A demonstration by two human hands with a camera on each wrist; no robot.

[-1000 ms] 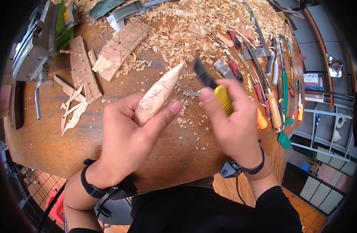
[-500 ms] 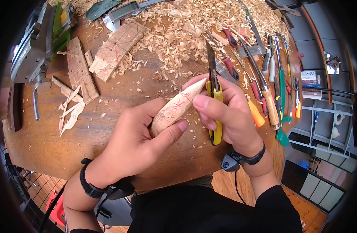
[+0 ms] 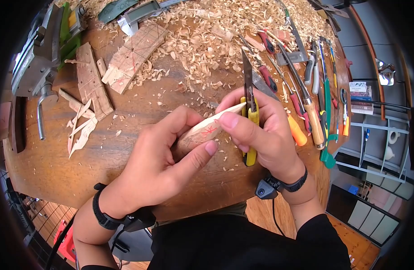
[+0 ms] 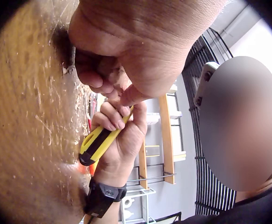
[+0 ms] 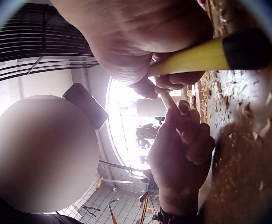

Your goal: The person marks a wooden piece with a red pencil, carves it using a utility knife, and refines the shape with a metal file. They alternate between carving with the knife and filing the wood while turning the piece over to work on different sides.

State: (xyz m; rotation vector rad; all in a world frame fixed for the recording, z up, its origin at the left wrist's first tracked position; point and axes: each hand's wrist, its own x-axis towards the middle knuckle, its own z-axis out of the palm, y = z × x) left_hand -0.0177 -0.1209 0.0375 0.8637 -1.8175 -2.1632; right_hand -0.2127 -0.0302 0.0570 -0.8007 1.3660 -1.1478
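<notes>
While left hand (image 3: 157, 164) grips carved wood (image 3: 206, 130), right hand (image 3: 265, 135) holds knife (image 3: 249, 114).

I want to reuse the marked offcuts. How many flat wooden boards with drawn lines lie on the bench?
2: one board at the top centre-left among shavings, one narrower board left of it near the vise. Shavings may hide others.

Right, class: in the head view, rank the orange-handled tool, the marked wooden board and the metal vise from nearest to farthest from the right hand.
1. orange-handled tool, just right of the right hand.
2. marked wooden board, upper left among shavings.
3. metal vise, far left edge.
</notes>
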